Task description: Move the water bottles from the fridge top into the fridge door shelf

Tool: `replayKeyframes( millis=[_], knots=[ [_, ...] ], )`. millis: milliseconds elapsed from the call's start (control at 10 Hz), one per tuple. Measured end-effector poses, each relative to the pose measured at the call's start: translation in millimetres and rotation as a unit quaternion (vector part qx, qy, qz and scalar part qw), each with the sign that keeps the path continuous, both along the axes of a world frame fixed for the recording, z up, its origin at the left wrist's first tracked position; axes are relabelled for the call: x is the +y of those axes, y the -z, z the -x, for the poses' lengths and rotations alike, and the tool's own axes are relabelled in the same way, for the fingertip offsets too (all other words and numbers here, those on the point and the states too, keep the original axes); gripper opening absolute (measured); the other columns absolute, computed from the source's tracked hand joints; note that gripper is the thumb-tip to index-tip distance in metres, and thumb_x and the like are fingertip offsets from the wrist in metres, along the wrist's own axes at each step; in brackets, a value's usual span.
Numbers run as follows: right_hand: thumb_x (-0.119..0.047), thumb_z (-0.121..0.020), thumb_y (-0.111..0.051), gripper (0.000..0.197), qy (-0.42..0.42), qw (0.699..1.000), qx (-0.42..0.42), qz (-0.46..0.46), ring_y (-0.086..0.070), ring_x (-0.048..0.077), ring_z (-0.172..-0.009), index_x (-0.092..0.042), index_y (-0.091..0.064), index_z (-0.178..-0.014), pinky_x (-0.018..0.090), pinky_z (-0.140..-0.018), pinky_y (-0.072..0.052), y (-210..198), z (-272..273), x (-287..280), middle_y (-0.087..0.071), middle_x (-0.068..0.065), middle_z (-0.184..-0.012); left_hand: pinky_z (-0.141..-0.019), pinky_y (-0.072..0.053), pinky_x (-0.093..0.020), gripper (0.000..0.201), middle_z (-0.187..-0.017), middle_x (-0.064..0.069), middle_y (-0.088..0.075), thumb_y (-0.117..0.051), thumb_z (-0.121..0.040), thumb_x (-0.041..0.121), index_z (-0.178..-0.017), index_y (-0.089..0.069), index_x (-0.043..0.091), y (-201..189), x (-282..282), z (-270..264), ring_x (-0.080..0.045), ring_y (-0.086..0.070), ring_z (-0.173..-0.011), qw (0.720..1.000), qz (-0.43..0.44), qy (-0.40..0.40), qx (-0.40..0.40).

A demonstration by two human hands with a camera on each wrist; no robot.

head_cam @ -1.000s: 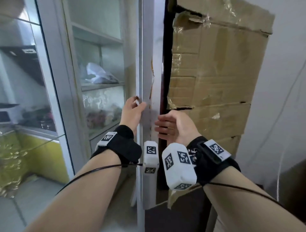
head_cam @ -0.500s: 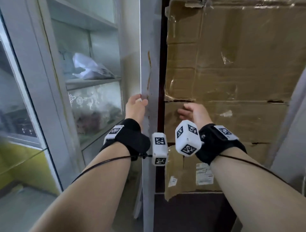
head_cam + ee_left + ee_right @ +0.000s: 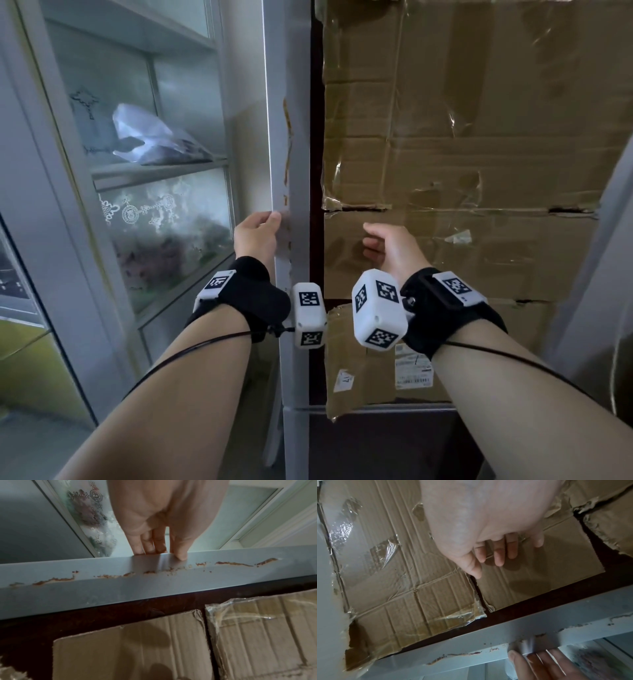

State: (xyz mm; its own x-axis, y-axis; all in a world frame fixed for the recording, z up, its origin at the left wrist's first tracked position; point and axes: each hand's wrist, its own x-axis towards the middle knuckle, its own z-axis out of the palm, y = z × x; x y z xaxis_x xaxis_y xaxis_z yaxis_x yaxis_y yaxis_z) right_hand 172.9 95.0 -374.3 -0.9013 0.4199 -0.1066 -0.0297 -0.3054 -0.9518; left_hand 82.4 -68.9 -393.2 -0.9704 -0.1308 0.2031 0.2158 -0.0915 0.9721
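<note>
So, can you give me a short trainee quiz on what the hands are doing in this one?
1. True or false: the left hand grips the grey edge.
2. What does the right hand hold? A: a bottle. B: a tape roll. C: nothing.
3. Which material lies taped in front of the right hand?

Key: 1 true, fingers behind the edge, thumb on its face. 2 C. 3 cardboard.
</note>
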Motion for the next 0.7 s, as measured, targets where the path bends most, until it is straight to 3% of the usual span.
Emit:
replayKeyframes(
  millis=[200, 300, 500, 600, 700],
  knots=[
    [-0.017, -0.087, -0.06, 0.044, 0.008, 1.0, 0.007, 0.007, -0.051, 0.018, -0.085, -0.01, -0.051, -0.129, 0.031, -0.057, -0.041, 2, 1, 1, -0.054, 0.002, -0.09, -0.099, -0.051, -0.051, 0.012, -0.106, -0.017, -0.074, -0.058, -0.081, 0.032, -0.076, -0.068, 0.028, 0, -2, 3, -0.036, -0.066, -0.107, 1.0, 0.023, 0.004, 0.001],
    [-0.016, -0.088, -0.059, 0.044, 0.008, 1.0, 0.014, 0.004, -0.051, 0.018, -0.083, -0.009, -0.049, -0.13, 0.031, -0.057, -0.043, 2, 1, 0, -0.052, 0.004, -0.092, -0.098, -0.052, -0.048, 0.013, -0.106, -0.017, -0.074, -0.059, -0.086, 0.029, -0.076, -0.068, 0.029, -1, -2, 1, -0.034, -0.066, -0.1, 1.0, 0.02, -0.004, 0.003],
    [-0.021, -0.087, -0.06, 0.044, -0.01, 1.0, -0.012, -0.002, -0.052, 0.022, -0.095, -0.01, -0.049, -0.129, 0.034, -0.062, -0.043, -5, -11, -2, -0.057, 0.004, -0.098, -0.096, -0.053, -0.047, 0.017, -0.099, -0.015, -0.073, -0.059, -0.089, 0.029, -0.073, -0.064, 0.027, -5, -3, -9, -0.027, -0.061, -0.087, 1.0, 0.016, -0.012, -0.013],
    [-0.025, -0.088, -0.06, 0.037, -0.056, 0.998, -0.017, 0.005, -0.054, 0.025, -0.107, -0.013, -0.054, -0.122, 0.037, -0.065, -0.048, -14, -25, 5, -0.059, 0.008, -0.116, -0.099, -0.051, -0.043, 0.009, -0.101, -0.009, -0.069, -0.058, -0.09, 0.026, -0.086, -0.062, 0.019, -9, -8, -12, -0.026, -0.062, -0.096, 1.0, 0.019, -0.019, -0.012],
    [-0.028, -0.085, -0.062, 0.025, -0.047, 0.999, 0.012, 0.012, -0.057, 0.026, -0.102, -0.015, -0.059, -0.106, 0.048, -0.092, -0.049, -22, -38, 13, -0.061, 0.008, -0.113, -0.1, -0.05, -0.039, 0.009, -0.109, -0.008, -0.068, -0.058, -0.09, 0.024, -0.091, -0.061, 0.016, -22, -14, -22, -0.025, -0.064, -0.109, 0.999, -0.042, -0.001, -0.022]
  ],
)
